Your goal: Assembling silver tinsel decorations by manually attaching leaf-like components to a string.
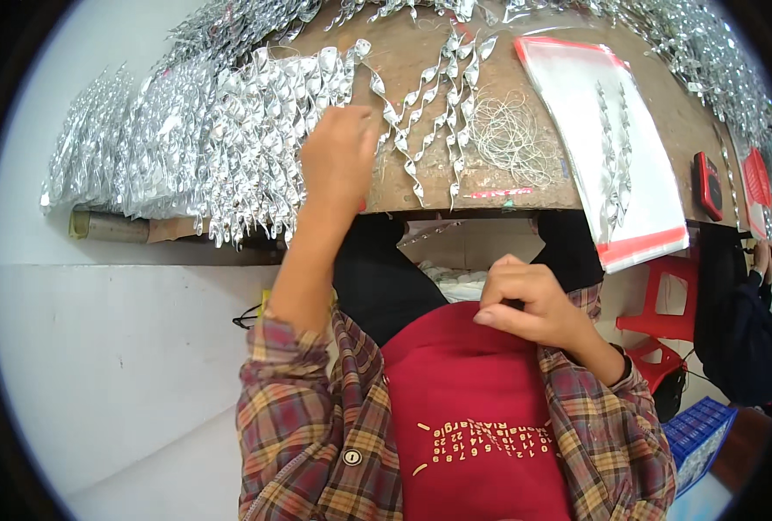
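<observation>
My left hand [338, 156] reaches up onto the brown worktable [403, 187]. Its fingers touch the edge of a big pile of silver foil spirals [230, 139]; whether it grips one is hidden. A few loose silver spirals [434, 104] lie fanned out just right of that hand. My right hand [529, 304] is held low over my lap, above the red apron. Its fingers are curled and pinched together, and I cannot make out anything in them.
A tangle of thin white thread loops [512, 135] lies right of the spirals. Clear plastic bags with red edges [616, 148] hold two spirals at the table's right. More spirals [699, 52] line the far edge. Red stools [668, 313] and another person's dark sleeve [751, 321] are at right.
</observation>
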`<state>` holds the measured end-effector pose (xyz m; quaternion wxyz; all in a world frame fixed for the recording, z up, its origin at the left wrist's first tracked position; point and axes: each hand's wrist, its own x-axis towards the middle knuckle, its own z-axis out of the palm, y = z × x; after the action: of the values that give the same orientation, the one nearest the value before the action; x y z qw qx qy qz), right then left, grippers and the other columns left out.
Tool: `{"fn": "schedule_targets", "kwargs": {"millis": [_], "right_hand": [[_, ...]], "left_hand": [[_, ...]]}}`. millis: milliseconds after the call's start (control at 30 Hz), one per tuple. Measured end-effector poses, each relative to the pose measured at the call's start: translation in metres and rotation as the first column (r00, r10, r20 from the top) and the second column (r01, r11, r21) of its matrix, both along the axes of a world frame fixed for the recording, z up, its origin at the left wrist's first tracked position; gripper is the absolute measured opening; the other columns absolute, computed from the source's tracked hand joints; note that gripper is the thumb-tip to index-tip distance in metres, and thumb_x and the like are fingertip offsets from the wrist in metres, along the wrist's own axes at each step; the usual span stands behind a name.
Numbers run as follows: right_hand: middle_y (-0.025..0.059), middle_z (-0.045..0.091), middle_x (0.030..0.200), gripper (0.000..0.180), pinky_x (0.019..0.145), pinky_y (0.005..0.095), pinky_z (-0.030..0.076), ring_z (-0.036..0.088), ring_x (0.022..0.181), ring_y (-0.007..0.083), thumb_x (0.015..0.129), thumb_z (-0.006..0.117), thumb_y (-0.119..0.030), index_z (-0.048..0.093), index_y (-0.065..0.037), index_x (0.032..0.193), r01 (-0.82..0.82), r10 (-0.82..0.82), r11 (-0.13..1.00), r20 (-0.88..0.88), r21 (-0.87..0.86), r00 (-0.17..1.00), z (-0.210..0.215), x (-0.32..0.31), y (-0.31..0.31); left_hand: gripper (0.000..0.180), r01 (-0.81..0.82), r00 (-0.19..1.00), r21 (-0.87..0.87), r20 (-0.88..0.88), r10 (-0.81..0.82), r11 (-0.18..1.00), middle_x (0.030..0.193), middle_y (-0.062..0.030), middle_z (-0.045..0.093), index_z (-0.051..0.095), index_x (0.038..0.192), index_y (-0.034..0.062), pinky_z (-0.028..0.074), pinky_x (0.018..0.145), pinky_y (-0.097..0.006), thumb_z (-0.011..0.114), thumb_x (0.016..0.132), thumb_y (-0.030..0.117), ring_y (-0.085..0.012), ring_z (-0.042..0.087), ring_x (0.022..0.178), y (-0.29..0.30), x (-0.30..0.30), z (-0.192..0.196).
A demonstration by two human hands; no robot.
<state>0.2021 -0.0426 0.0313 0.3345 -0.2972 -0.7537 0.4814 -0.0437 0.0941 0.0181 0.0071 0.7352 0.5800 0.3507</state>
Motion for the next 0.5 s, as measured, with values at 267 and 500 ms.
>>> {"fn": "schedule_targets", "kwargs": {"millis": [267,500], "right_hand": [[0.0030,0.055,0.064,0.018,0.068,0.0300,0.039,0.053,0.061,0.0186,0.080,0.066,-0.019,0.060,-0.007,0.070,0.091,-0.090,0.996,0.088,-0.007,0.992,-0.017,0.002,-0.018],[0.0040,0.054,0.062,0.019,0.067,0.0303,0.039,0.052,0.060,0.0199,0.080,0.066,-0.018,0.058,-0.006,0.067,0.178,-0.176,0.984,0.131,-0.010,0.976,-0.022,0.006,-0.017]], "left_hand": [[0.040,-0.250,0.967,-0.336,-0.042,0.251,0.908,0.093,-0.0175,0.065,0.058,0.101,0.0030,0.047,0.076,-0.039,0.062,0.072,0.030,-0.0331,0.063,0.086,0.081,0.022,-0.016],[0.048,-0.047,0.958,-0.420,0.238,0.160,0.906,0.093,-0.0113,0.065,0.055,0.119,0.0015,0.049,0.063,-0.027,0.060,0.074,0.019,-0.0145,0.062,0.078,0.098,0.008,-0.045]]}}
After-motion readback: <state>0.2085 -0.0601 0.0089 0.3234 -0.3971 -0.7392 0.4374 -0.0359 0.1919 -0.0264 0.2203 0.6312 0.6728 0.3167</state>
